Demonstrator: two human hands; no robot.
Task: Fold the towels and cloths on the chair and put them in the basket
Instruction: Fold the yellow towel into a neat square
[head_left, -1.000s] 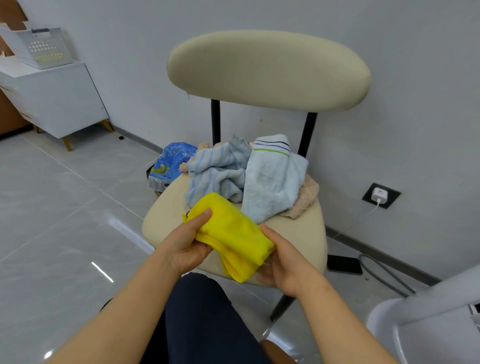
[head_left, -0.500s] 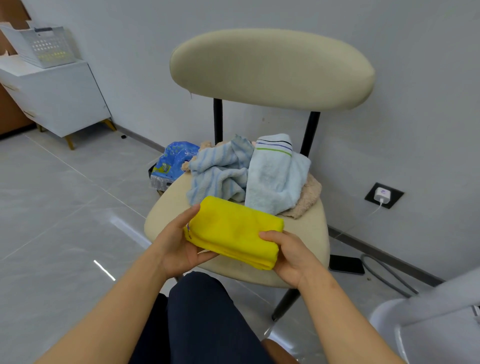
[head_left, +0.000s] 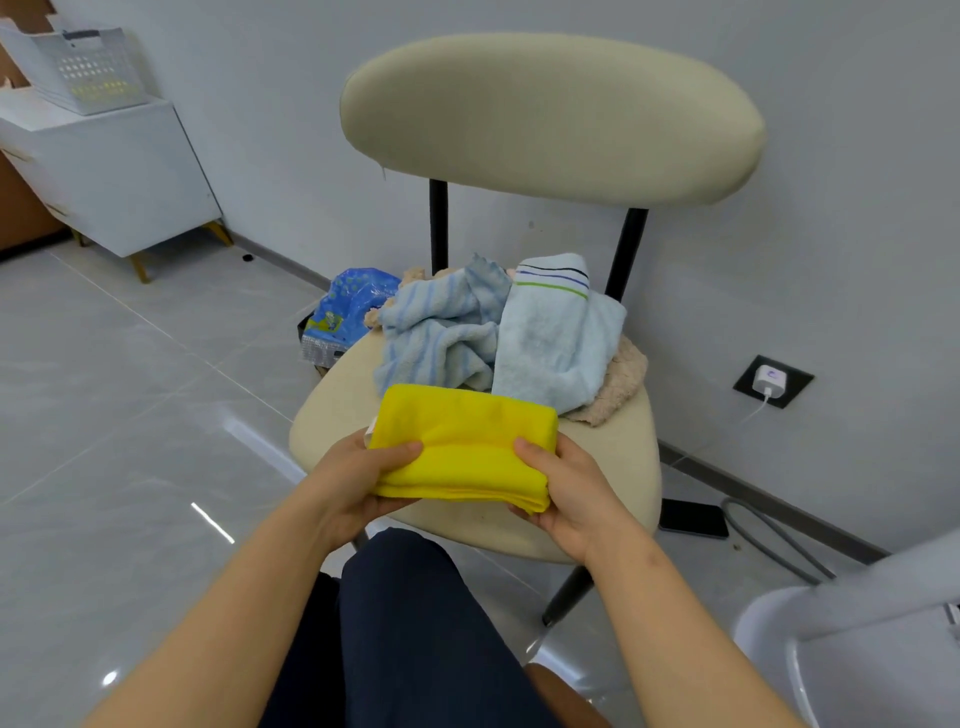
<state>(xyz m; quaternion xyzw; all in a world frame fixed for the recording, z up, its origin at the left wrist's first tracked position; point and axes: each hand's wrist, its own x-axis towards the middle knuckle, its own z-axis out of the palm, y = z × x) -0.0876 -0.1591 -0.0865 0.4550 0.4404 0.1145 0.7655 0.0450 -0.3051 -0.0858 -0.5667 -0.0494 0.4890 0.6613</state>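
- Plainly, the folded yellow cloth (head_left: 462, 441) lay between the two bare hands, over the front part of the chair (head_left: 337, 415) seat; whether it touched the seat could not be told.
- The left grip (head_left: 358, 478) grasped the cloth's left end, thumb lying across the top and the fingers tucked out of sight beneath.
- The right grip (head_left: 571, 493) grasped the right end in the same way, thumb on top near the fold and the fingers under the lower corner.
- The cloth's layered edges faced the person, and its far edge sat just in front of the unfolded pile.
- Behind it on the seat lay a blue striped towel (head_left: 436, 338), a pale blue towel (head_left: 550, 343) with dark and green stripes touching it on the right, and a beige towel (head_left: 621, 384) partly beneath them at the right rim.
- The white basket (head_left: 88, 67) stood on a white cabinet (head_left: 114, 176) at the far left, well apart from both hands.
- A blue bag (head_left: 353, 306) sat on the floor just beside the chair's left side.
- A dark phone (head_left: 693, 519) lay on the floor to the right, below a charger (head_left: 771, 382) plugged into the wall socket.
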